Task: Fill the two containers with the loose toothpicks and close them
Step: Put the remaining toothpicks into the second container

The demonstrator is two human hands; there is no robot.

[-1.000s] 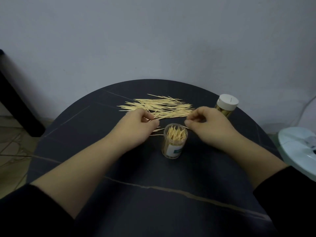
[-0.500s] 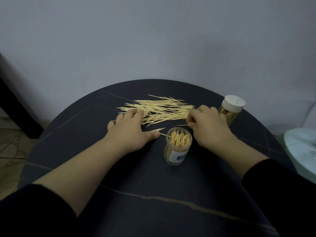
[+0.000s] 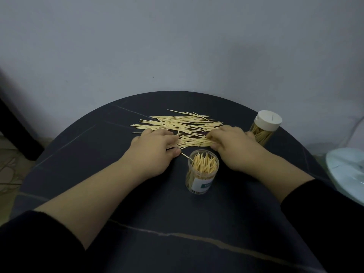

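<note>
Only the head view here, so: dark round worktop point(image 3: 137, 203) against a pale wall, with a big scatter of loose toothpicks point(image 3: 177, 123) lying towards the far side. Both hands are down on the near edge of that scatter, raking a bundle point(image 3: 195, 141) together between them. The left hand point(image 3: 155, 148) is palm down with its fingers curled over the left end of the bundle and the thumb tucked in on the near side. The right hand point(image 3: 234, 146) is curled too and pinches the right end; I can't see the fingertips of either one properly. Just in front of the hands sits the open container point(image 3: 202, 172), upright, no lid, already pretty packed with sticks standing on end, and one stray toothpick point(image 3: 185, 155) lies right by its rim. The second container point(image 3: 264, 129) is off to the right, just behind the right hand, with its white lid point(image 3: 268, 120) on and sticks showing inside. So I'd say one's done and this is the gather-a-batch step for the other. Next move probably needs the bundle squared up so all the sticks point one way, lifted and dropped in end first, since there isn't much room left. I don't see that container's lid anywhere.
</note>
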